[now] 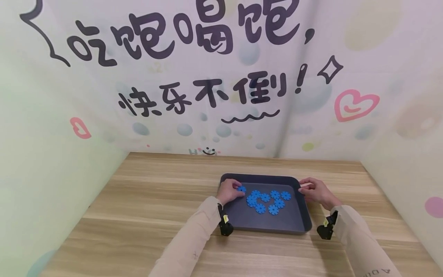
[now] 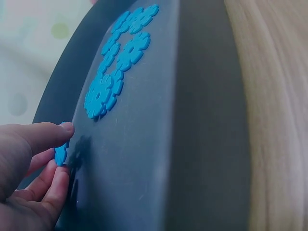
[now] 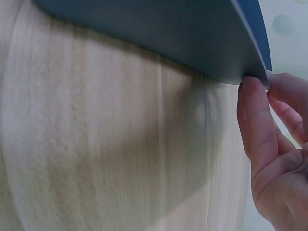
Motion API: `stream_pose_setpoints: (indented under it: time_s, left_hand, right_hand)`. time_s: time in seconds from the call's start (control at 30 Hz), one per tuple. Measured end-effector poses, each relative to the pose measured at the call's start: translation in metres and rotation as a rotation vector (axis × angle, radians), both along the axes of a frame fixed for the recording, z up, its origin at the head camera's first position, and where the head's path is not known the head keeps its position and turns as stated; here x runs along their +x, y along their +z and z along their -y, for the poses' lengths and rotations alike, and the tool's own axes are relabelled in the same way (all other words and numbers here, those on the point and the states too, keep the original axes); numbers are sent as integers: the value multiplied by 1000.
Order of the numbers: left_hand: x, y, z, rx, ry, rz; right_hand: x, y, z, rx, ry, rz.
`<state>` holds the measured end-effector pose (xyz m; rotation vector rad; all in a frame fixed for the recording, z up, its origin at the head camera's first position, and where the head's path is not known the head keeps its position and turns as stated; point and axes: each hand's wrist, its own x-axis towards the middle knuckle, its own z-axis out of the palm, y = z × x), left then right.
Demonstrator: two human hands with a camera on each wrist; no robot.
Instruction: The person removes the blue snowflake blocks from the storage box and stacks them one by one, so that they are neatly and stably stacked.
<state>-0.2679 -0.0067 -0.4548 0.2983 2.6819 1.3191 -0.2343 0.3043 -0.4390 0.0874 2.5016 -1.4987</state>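
Note:
A dark grey rectangular tray (image 1: 287, 221) rests on a wooden table. Over its back left part, my left hand (image 1: 229, 192) pinches a blue notched disc (image 2: 61, 153) between thumb and fingers, the disc standing on edge in the left wrist view. Several more blue flower-shaped discs (image 1: 273, 209) lie on the tray's bottom, some overlapping, to the right of that hand. At the tray's back right corner my right hand (image 1: 317, 192) grips the rim, thumb and fingers on either side of the wall (image 3: 231, 57). Part of the held disc is hidden by the fingers.
The wooden table (image 1: 145, 215) extends around the tray on all sides. Behind it hangs a pale cloth (image 1: 207, 96) with large dark lettering and coloured spots. Pale walls stand at left and right. A small black wrist camera (image 1: 226, 229) sits under the left wrist.

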Motion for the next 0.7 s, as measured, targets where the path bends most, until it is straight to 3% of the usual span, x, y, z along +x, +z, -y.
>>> stream_pose_setpoints:
  time_s: [0.23,0.47,0.7]
  left_hand:
    - [2,4,2,-7,-24,-28]
    - [7,12,9,59,-63,-88]
    - [6,18,21,68,-70,-87]
  right_hand:
    - [0,-1,0,2,-1,-3]
    - [-1,-1,-1,2,4,-3]
    - [-1,-2,-1,5,6,-3]
